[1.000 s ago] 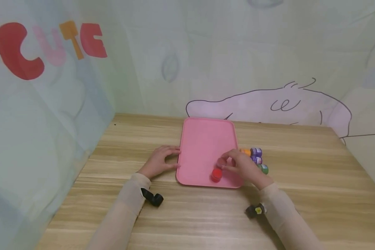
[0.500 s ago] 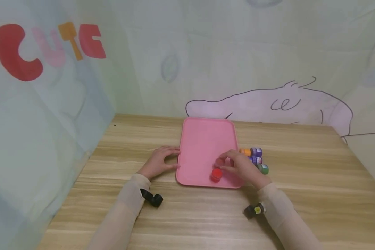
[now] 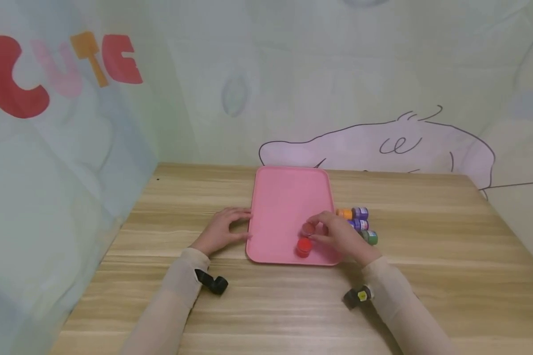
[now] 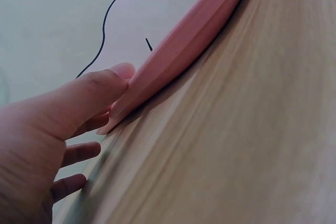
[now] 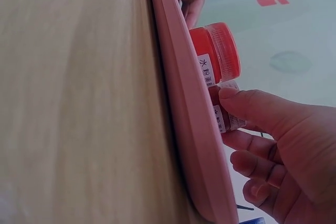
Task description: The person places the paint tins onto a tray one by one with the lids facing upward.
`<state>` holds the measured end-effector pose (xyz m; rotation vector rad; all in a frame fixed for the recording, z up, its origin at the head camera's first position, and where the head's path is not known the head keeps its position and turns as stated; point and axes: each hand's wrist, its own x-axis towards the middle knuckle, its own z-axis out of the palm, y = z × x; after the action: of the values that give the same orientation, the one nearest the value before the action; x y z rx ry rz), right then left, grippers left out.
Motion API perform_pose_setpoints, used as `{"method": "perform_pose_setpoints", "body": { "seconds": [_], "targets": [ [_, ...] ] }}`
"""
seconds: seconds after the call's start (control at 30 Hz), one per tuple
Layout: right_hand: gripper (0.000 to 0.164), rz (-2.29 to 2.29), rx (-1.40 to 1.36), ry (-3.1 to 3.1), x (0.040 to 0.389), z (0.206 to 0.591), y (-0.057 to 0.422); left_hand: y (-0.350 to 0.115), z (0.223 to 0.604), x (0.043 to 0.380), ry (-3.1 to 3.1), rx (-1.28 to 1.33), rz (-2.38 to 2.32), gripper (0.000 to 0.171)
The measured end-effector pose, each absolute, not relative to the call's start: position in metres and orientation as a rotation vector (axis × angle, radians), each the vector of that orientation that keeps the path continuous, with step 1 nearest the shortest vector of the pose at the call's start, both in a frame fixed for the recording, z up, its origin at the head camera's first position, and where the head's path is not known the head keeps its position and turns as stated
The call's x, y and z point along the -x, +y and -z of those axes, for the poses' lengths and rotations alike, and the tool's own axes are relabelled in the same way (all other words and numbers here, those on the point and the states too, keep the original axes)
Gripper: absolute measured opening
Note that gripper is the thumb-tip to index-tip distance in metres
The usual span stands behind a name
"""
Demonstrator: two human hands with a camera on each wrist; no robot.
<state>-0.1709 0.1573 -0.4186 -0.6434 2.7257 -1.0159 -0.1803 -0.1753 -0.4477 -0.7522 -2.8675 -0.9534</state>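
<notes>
My right hand (image 3: 344, 236) pinches a dark brownish-red paint jar (image 3: 308, 229) between thumb and fingers, over the lower right part of the pink tray (image 3: 284, 197). Right beside it on the tray is a bright red paint jar (image 3: 304, 247); in the right wrist view the red jar (image 5: 223, 51) and the darker jar (image 5: 218, 106) sit side by side, both with clear lids and white labels. At the tray's left rim, the thumb and fingertips of my left hand (image 3: 219, 230) touch the edge, fingers spread and relaxed. The tray's wall partly hides the jars' bottoms in the right wrist view.
Just right of the tray several more paint jars lie in a cluster: orange (image 3: 344, 213), purple (image 3: 361, 213) and green (image 3: 370, 237) among them. My right hand partly covers this group. A printed cloth backdrop (image 3: 204, 98) stands behind the wooden table (image 3: 266, 305).
The dark red jar has shifted slightly left in my right hand, close to the bright red one. My left hand stays at the tray's rim. The head view has turned a little.
</notes>
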Motion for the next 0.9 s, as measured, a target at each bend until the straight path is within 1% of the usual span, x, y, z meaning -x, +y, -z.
{"method": "perform_pose_setpoints", "body": {
  "seconds": [0.37, 0.9],
  "targets": [
    [0.036, 0.936, 0.658, 2.79, 0.17, 0.411, 0.159, -0.174, 0.448, 0.181, -2.846, 0.759, 0.972, 0.055],
    [0.033, 0.863, 0.689, 2.903, 0.171, 0.399, 0.172, -0.176, 0.449, 0.181, -2.84, 0.777, 0.968, 0.053]
  ]
}}
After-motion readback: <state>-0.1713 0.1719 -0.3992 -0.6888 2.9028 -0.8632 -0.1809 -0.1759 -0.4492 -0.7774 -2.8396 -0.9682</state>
